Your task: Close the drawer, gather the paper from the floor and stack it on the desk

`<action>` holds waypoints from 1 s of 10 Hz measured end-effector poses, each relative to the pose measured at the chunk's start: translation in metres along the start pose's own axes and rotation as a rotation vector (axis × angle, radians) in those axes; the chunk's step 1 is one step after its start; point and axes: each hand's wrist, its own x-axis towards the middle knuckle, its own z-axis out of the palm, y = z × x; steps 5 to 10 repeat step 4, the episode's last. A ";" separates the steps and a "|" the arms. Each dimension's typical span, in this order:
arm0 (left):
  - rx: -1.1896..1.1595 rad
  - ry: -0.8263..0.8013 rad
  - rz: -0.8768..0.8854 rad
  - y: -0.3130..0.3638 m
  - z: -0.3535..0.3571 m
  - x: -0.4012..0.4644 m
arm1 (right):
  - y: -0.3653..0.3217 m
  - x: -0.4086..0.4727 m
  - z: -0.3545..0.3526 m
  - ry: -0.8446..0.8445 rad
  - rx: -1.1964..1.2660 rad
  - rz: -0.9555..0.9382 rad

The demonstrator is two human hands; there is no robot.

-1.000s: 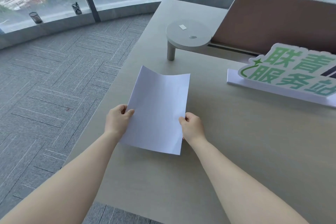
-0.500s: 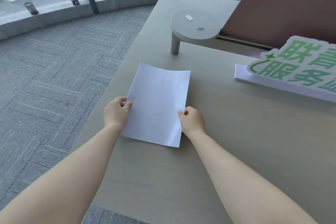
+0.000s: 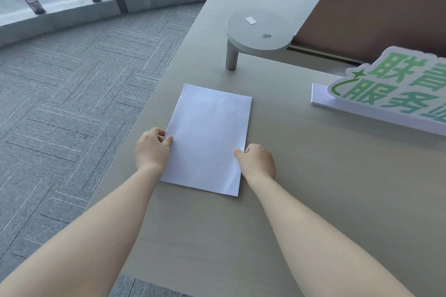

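A white stack of paper (image 3: 207, 137) lies flat on the beige desk (image 3: 313, 188), near its left edge. My left hand (image 3: 152, 149) pinches the paper's left edge, thumb on top. On the right edge, my right hand (image 3: 257, 160) grips the sheets the same way. No drawer is in view, and no paper shows on the grey carpet (image 3: 72, 103).
A round raised shelf (image 3: 259, 31) with a paper clip (image 3: 266, 35) and a small white slip (image 3: 251, 20) stands behind the paper. A green-lettered sign (image 3: 391, 94) sits at right, before a tan partition (image 3: 376, 14). Two pen cups (image 3: 35, 5) stand on the window ledge.
The paper was held curved above the desk and now lies flat on it. Both hands came down with it, still gripping its edges.
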 end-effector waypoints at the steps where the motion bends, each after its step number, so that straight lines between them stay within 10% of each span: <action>1: 0.006 0.009 0.008 -0.001 0.002 0.001 | 0.000 -0.001 -0.001 0.009 -0.019 0.018; 10: -0.120 0.035 -0.039 -0.006 -0.006 -0.004 | 0.008 -0.005 -0.004 -0.002 0.099 0.002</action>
